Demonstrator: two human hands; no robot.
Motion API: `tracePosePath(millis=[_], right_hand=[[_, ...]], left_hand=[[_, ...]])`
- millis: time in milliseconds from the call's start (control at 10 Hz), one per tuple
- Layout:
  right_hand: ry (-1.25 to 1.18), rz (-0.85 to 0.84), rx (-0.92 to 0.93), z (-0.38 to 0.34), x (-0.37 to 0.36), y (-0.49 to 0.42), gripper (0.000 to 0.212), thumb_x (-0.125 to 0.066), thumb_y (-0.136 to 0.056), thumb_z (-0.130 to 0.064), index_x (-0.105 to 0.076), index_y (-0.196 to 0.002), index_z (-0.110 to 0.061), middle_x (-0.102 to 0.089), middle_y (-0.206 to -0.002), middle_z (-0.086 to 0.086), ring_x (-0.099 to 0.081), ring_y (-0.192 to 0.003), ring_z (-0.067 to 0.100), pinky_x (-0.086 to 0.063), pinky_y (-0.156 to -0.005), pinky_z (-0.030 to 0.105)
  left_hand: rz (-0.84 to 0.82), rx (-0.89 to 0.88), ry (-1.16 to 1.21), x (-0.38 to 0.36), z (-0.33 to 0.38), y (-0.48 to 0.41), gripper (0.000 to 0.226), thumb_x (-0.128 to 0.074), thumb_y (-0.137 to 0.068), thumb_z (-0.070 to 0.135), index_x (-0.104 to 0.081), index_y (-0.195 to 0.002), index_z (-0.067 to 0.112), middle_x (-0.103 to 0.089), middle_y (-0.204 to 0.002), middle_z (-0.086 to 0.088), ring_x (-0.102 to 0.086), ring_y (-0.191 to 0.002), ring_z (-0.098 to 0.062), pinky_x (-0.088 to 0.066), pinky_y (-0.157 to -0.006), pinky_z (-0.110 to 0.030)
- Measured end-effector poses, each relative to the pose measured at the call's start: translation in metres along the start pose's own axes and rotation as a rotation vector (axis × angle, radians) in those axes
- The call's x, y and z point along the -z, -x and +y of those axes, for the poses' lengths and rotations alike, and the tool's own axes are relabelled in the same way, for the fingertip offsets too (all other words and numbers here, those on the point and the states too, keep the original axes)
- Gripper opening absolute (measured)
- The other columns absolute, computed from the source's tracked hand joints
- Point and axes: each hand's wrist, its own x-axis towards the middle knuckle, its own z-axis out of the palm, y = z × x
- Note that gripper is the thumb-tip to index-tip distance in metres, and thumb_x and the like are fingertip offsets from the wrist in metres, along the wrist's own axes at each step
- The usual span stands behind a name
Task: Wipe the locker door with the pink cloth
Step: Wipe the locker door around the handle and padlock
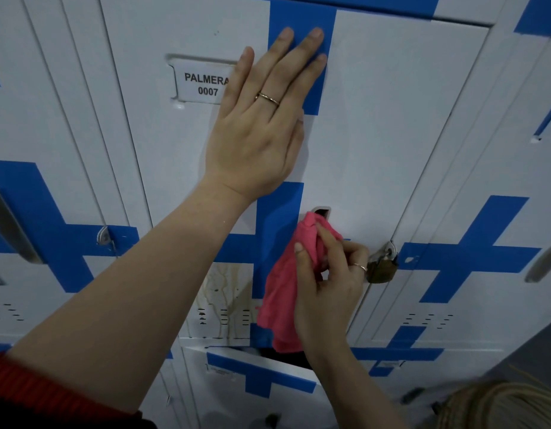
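The white locker door with blue cross stripes fills the middle of the head view. My left hand lies flat against its upper part with fingers straight, partly covering the name label. My right hand grips the crumpled pink cloth against the door's lower part, just below a small slot and left of a brass padlock. Brownish drip stains mark the door's lower left by the vent slits.
Neighbouring lockers stand to the left and right, each with metal handles and hasps. The locker below has its door slightly ajar with a dark gap. A woven object sits at the lower right corner.
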Motion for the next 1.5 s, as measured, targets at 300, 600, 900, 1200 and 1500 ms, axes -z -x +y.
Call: tracePosePath(millis=[300, 600, 900, 1200, 1500], right_hand=[[-0.199, -0.132, -0.336, -0.021, -0.013, -0.011, 0.031, -0.051, -0.090, -0.027, -0.059, -0.111, -0.006, -0.029, -0.089, -0.010, -0.043, -0.079, 0.001, -0.042, -0.075, 0.005], [-0.066, -0.256, -0.220, 0.005, 0.001, 0.006, 0.018, -0.056, -0.087, -0.012, -0.057, -0.103, -0.003, -0.036, -0.087, -0.011, -0.043, -0.075, -0.012, -0.037, -0.068, -0.002], [-0.373, -0.190, -0.400, -0.020, -0.005, -0.016, 0.013, -0.054, -0.090, -0.021, -0.058, -0.078, -0.021, -0.040, -0.088, -0.003, -0.047, -0.074, -0.004, -0.047, -0.070, 0.018], [-0.278, -0.324, -0.417, -0.011, 0.008, -0.018, 0.011, -0.054, -0.090, -0.014, -0.060, -0.092, -0.005, -0.043, -0.088, -0.003, -0.052, -0.079, -0.001, -0.047, -0.069, 0.012], [-0.248, -0.331, -0.383, 0.000, 0.004, -0.007, 0.018, -0.052, -0.090, -0.002, -0.053, -0.103, 0.011, -0.038, -0.076, -0.005, -0.046, -0.063, -0.011, -0.040, -0.059, 0.002]], left_hand=[[-0.001, 0.005, -0.004, 0.000, 0.000, 0.001, 0.045, -0.042, -0.090, 0.005, -0.046, -0.134, 0.004, -0.045, -0.140, -0.012, -0.033, -0.132, -0.026, -0.004, -0.116, -0.029], [0.006, 0.016, -0.009, -0.001, 0.002, 0.000, 0.045, -0.043, -0.089, 0.004, -0.046, -0.134, 0.004, -0.045, -0.140, -0.012, -0.033, -0.132, -0.026, -0.004, -0.116, -0.030], [0.001, 0.012, 0.004, -0.001, 0.003, 0.001, 0.046, -0.045, -0.088, 0.003, -0.046, -0.134, 0.004, -0.045, -0.140, -0.012, -0.032, -0.132, -0.025, -0.007, -0.116, -0.031], [0.008, 0.029, -0.001, -0.001, 0.003, 0.000, 0.046, -0.044, -0.088, 0.002, -0.046, -0.134, 0.004, -0.045, -0.140, -0.012, -0.033, -0.132, -0.026, -0.005, -0.116, -0.030], [0.000, 0.027, 0.007, -0.001, 0.004, 0.001, 0.047, -0.044, -0.087, 0.003, -0.045, -0.135, 0.005, -0.044, -0.141, -0.011, -0.031, -0.133, -0.024, -0.005, -0.116, -0.030]])
